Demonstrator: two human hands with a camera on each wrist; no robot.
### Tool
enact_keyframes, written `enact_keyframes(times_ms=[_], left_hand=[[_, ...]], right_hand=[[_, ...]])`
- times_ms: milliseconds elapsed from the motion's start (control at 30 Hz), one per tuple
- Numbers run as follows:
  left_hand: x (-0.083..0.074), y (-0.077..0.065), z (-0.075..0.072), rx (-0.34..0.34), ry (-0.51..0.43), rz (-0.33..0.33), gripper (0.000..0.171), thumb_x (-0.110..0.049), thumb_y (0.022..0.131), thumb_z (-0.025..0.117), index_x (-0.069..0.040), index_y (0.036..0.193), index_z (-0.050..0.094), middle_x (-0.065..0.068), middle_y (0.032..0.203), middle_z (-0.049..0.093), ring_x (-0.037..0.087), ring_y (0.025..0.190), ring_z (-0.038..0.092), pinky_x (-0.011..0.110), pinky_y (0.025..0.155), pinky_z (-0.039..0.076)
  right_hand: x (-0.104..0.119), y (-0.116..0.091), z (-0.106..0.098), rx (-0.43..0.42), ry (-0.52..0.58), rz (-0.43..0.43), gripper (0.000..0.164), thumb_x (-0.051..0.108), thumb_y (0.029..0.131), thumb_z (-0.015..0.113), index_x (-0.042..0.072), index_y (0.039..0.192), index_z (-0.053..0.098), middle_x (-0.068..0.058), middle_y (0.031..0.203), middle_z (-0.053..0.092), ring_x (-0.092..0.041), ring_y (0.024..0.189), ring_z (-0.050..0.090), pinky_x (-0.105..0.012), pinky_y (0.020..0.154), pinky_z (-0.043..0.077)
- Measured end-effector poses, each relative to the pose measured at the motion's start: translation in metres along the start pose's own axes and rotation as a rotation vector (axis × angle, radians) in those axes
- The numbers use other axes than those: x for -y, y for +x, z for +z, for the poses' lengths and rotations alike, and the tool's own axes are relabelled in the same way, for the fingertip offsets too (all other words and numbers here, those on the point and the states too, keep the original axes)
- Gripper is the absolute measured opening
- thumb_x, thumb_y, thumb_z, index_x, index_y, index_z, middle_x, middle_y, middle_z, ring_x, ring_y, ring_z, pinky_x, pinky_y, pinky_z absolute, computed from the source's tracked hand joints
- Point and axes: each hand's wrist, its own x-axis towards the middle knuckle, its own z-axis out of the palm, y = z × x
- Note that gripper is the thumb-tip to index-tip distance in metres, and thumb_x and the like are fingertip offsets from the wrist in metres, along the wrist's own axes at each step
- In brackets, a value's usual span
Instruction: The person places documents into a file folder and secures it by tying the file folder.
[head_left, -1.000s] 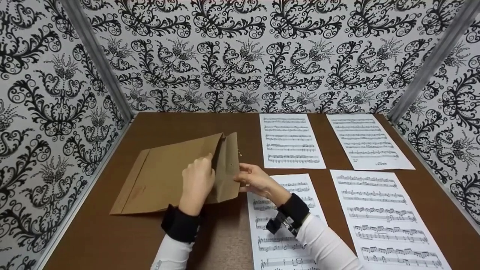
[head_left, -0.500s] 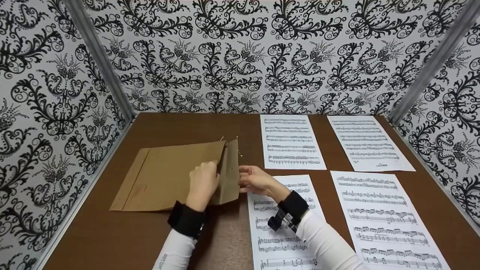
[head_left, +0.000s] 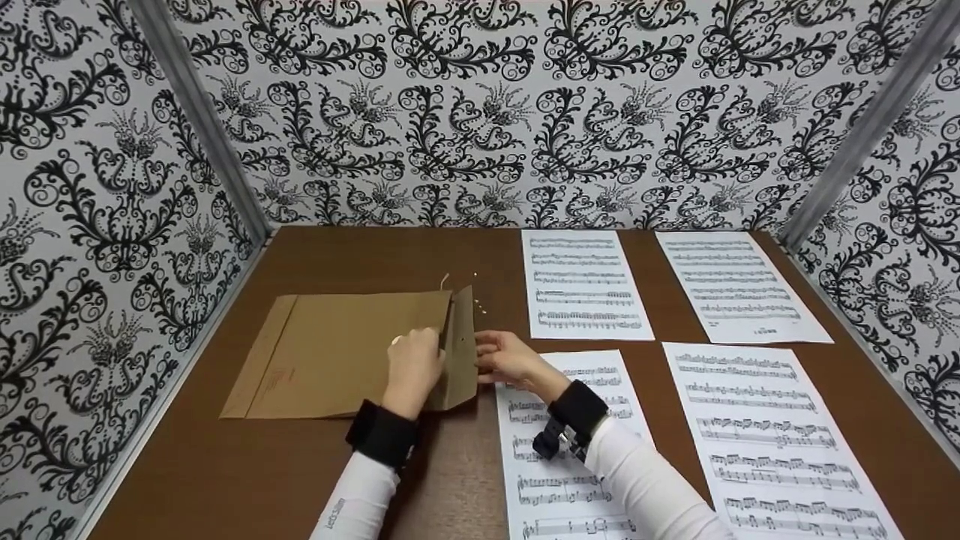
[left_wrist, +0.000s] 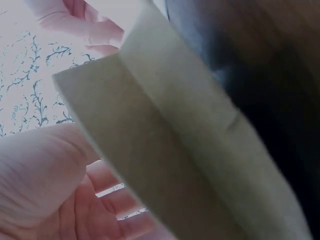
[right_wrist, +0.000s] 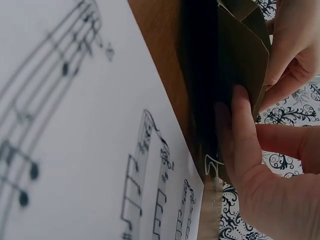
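Observation:
A brown paper envelope (head_left: pixel 352 352) lies on the left half of the table, its flap (head_left: pixel 462 360) raised at the right end. At the mouth, my left hand (head_left: pixel 414 367) grips the edge of the upper panel, knuckles up. My right hand (head_left: pixel 514 364) holds the flap from the right, and in the right wrist view its fingers (right_wrist: pixel 245 125) lie along the flap's outer face. The left wrist view has my left hand (left_wrist: pixel 55 185) close to the folded brown paper (left_wrist: pixel 150 130). What the envelope contains is hidden.
Sheets of printed music lie on the right: a back sheet (head_left: pixel 585 289), a back right sheet (head_left: pixel 739 285), a front sheet (head_left: pixel 562 480) under my right wrist and a front right sheet (head_left: pixel 772 442). Small pale bits (head_left: pixel 480 306) dot the brown table (head_left: pixel 450 487). Patterned walls (head_left: pixel 480 112) enclose it.
The envelope's far edge has come down, so it lies flatter. My left hand has shifted slightly right and down with it, while my right hand stays at the flap.

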Motion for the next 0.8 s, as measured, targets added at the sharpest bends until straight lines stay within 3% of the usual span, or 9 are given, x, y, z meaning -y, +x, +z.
enact_keyframes(times_ms=[167, 300, 633, 800], left_hand=[[-0.002, 0.0, 0.003, 0.02, 0.004, 0.0, 0.008, -0.007, 0.085, 0.076, -0.002, 0.081, 0.072, 0.017, 0.079, 0.075, 0.038, 0.068, 0.07, 0.048, 0.061, 0.057], [-0.002, 0.0, 0.003, 0.06, -0.001, -0.011, 0.016, -0.016, 0.085, 0.08, -0.002, 0.089, 0.073, 0.018, 0.087, 0.077, 0.039, 0.076, 0.073, 0.051, 0.067, 0.058], [0.0, -0.002, 0.003, 0.072, -0.008, -0.01, 0.025, -0.022, 0.084, 0.083, -0.006, 0.071, 0.07, 0.016, 0.079, 0.076, 0.037, 0.071, 0.072, 0.049, 0.064, 0.058], [-0.002, -0.003, -0.004, 0.06, 0.001, 0.013, 0.021, -0.021, 0.084, 0.082, -0.006, 0.074, 0.071, 0.017, 0.082, 0.077, 0.038, 0.072, 0.073, 0.05, 0.065, 0.057]], right_hand=[[-0.002, 0.0, 0.0, -0.014, 0.0, -0.002, 0.059, -0.01, 0.096, 0.046, -0.009, 0.153, 0.033, -0.034, 0.146, 0.053, -0.026, 0.109, 0.069, -0.033, 0.086, 0.063], [-0.001, 0.0, 0.0, -0.021, -0.01, -0.008, 0.059, -0.01, 0.096, 0.048, -0.01, 0.153, 0.033, -0.034, 0.146, 0.053, -0.03, 0.114, 0.068, -0.035, 0.087, 0.063], [0.003, -0.011, -0.004, 0.007, 0.028, -0.025, 0.062, -0.012, 0.096, 0.046, -0.01, 0.155, 0.028, -0.036, 0.15, 0.046, -0.044, 0.124, 0.065, -0.04, 0.096, 0.061], [0.006, -0.022, -0.014, 0.02, 0.017, -0.053, 0.065, -0.011, 0.093, 0.047, -0.012, 0.155, 0.026, -0.036, 0.151, 0.046, -0.048, 0.127, 0.063, -0.037, 0.093, 0.062]])
